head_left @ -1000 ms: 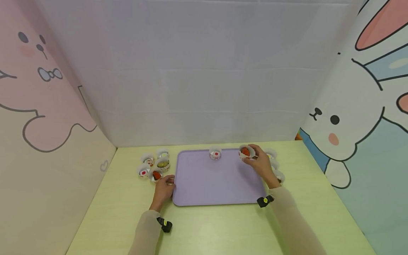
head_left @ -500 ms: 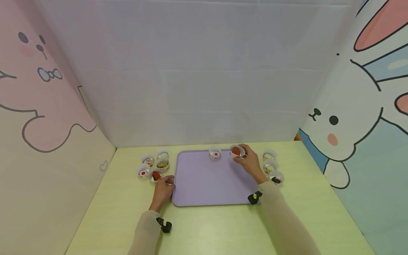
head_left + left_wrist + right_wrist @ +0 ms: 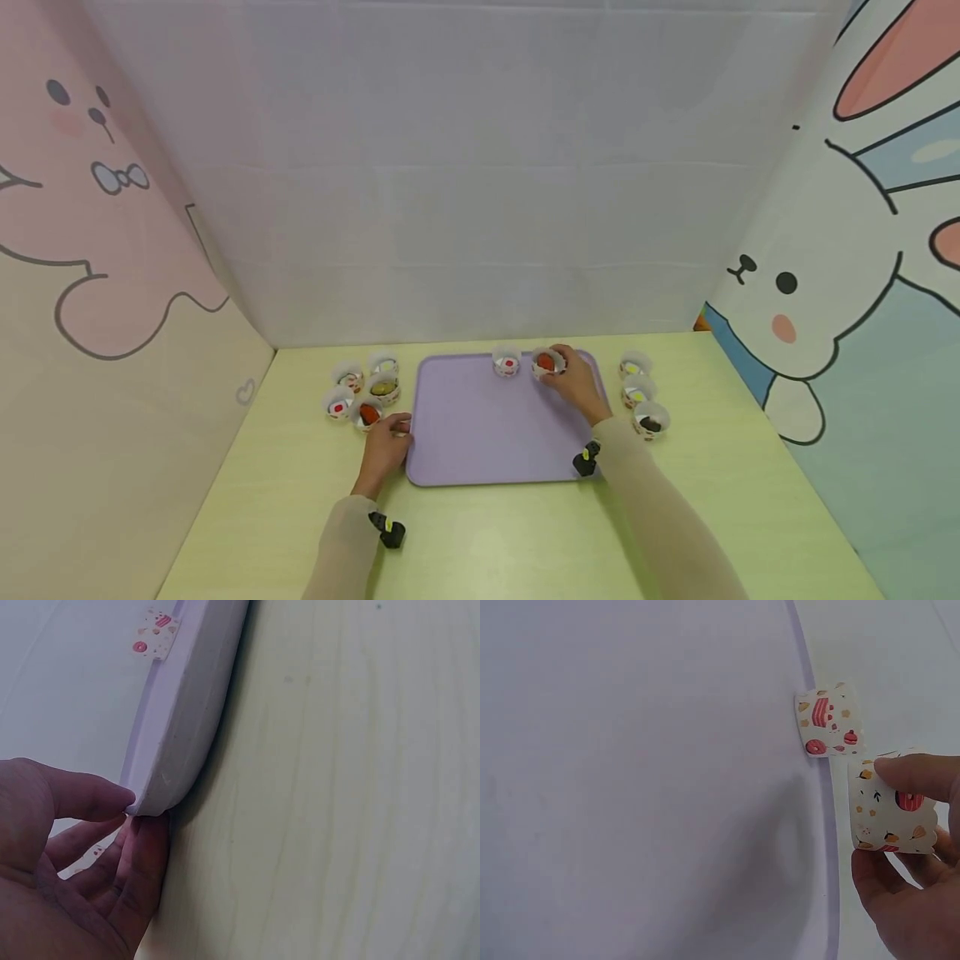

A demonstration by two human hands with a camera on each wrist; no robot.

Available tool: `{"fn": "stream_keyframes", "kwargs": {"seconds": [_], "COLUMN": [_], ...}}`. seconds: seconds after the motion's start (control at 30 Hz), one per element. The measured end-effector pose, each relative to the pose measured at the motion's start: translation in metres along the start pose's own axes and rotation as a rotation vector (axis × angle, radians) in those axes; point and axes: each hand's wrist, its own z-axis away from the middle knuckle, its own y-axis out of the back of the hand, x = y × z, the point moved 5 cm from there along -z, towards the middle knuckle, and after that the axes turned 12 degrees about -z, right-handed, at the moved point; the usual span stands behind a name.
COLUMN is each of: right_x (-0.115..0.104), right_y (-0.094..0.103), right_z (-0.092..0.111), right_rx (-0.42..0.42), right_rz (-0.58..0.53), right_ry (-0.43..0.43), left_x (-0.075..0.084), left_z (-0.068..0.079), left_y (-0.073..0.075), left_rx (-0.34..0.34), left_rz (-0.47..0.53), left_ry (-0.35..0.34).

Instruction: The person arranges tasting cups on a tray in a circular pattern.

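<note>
My right hand (image 3: pixel 576 385) holds a white paper baking cup (image 3: pixel 891 817) printed with sweets and leaves, over the far edge of the lilac tray (image 3: pixel 487 429). Something red lies inside this cup. Just left of it, at the tray's far rim, a second paper cup (image 3: pixel 506 364) bears a red spot. My left hand (image 3: pixel 384 452) pinches the tray's left rim; the left wrist view shows the thumb (image 3: pixel 90 796) on top and fingers underneath.
Left of the tray, several paper cups (image 3: pixel 339 405) stand grouped, with red, green and white contents. Three more cups (image 3: pixel 650 421) line the right side, two with yellow spots and one with something black. A pale curtain (image 3: pixel 480 208) hangs behind the table (image 3: pixel 480 542).
My right hand has carried the cup with the red content leftward, close to the cup at the tray's far rim. My left hand stays on the tray's rim.
</note>
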Motion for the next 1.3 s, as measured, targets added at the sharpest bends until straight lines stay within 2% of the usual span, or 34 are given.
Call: {"fn": "stream_keyframes", "kwargs": {"seconds": [0.5,1.3], "right_x": [0.012,0.013], "right_y": [-0.022,-0.030], "right_z": [-0.006,-0.012], "right_rx": [-0.071,-0.102], "right_rz": [0.026,0.015], "right_ry": [-0.026,-0.055], "left_x": [0.000,0.002], "left_z": [0.000,0.001], "left_y": [0.000,0.000], "left_rx": [-0.011,-0.013], "left_rz": [0.013,0.015], "left_ry": [0.000,0.009]}}
